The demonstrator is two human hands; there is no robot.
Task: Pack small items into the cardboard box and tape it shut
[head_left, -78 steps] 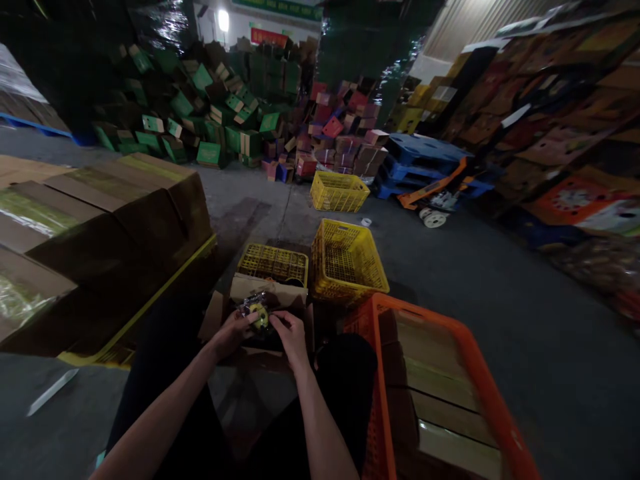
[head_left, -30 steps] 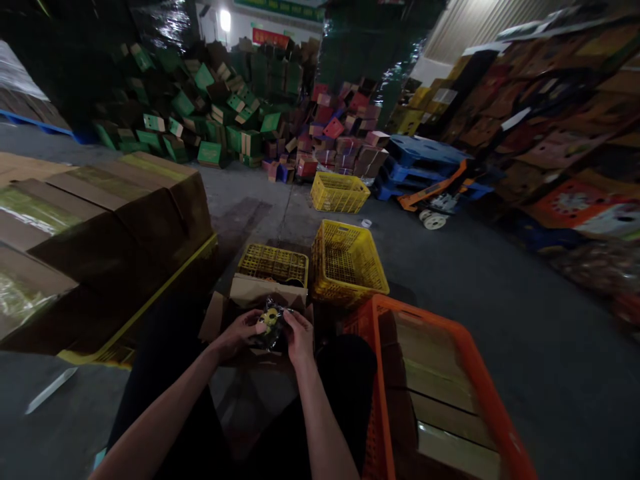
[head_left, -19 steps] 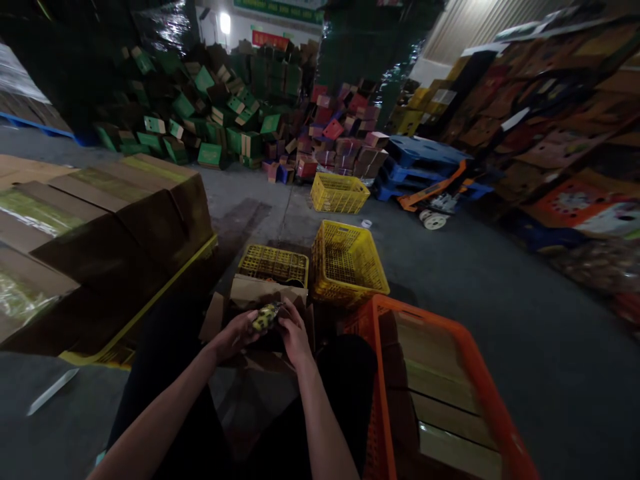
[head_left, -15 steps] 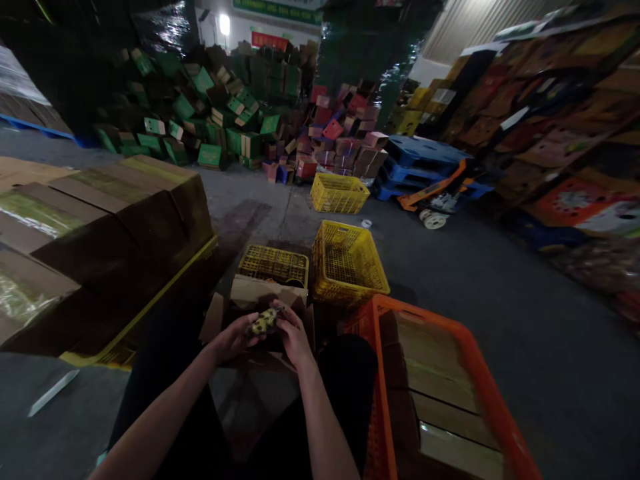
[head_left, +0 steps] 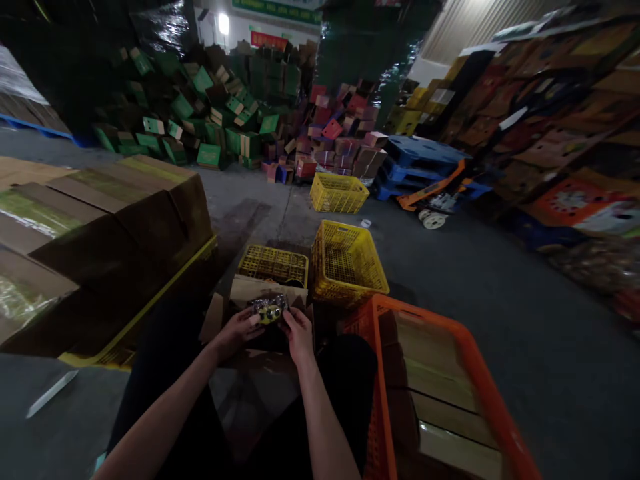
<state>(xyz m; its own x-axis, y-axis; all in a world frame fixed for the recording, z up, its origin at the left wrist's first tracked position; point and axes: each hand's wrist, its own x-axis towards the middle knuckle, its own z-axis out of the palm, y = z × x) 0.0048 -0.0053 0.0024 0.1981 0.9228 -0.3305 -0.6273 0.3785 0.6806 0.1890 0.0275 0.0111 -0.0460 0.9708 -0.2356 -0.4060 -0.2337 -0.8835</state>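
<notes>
Between my two hands is a small yellow item with dark spots in a clear, shiny plastic wrapper (head_left: 270, 312); its exact kind I cannot make out. My left hand (head_left: 239, 331) grips the wrapper's left end, thumb on top. My right hand (head_left: 299, 333) pinches its right end. Both hands are above an open cardboard box (head_left: 267, 288) between my knees, its flaps spread outward. The inside of the box is dark, and my hands partly cover it.
Beyond the box stand a yellow crate (head_left: 274, 260) and another yellow crate (head_left: 350, 260), with a third yellow crate (head_left: 340, 193) farther off. At my right, an orange crate (head_left: 453, 323) holds cardboard boxes. Taped cartons (head_left: 115, 207) stand left. A pallet jack (head_left: 435, 193) is by blue pallets (head_left: 425, 150).
The wrapped yellow item has been turned and raised slightly, so more of its shiny wrapper shows. Both hands still hold its ends.
</notes>
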